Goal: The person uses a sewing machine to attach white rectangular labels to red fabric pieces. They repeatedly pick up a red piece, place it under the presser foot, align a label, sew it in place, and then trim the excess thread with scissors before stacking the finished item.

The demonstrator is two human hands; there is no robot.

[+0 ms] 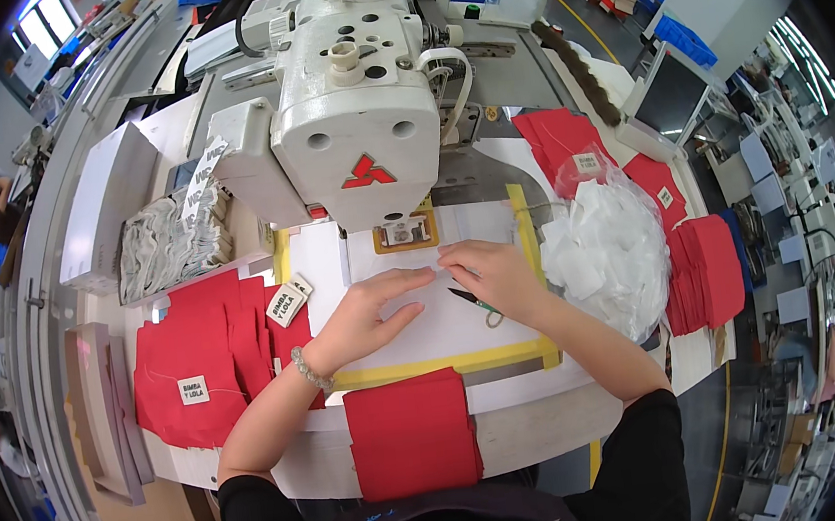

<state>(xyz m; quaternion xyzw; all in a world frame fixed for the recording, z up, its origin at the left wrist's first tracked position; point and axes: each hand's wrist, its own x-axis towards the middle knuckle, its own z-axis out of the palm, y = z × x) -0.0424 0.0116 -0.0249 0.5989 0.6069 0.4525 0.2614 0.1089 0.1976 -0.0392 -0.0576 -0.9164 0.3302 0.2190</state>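
Observation:
My left hand point(382, 309) is open, fingers stretched over the white sheet point(396, 348) framed with yellow tape. My right hand point(474, 275) has curled fingers near the sheet's middle; what they pinch, if anything, is hidden. Small dark scissors point(466, 298) lie just below it. Above both hands stands the white sewing machine head point(345, 132), with a small yellow-edged frame point(406, 245) holding a pale piece underneath. Small white fabric labels point(286, 301) lie left of my left hand. A stack of red fabric point(404, 433) sits at the near edge.
Red pieces lie at left point(175, 354) and right point(700, 273), beside a heap of white material in clear plastic point(599, 263). A box of pale labels point(170, 244) and a long carton point(98, 392) stand at left. A monitor point(668, 96) is at right; other people work at the margins.

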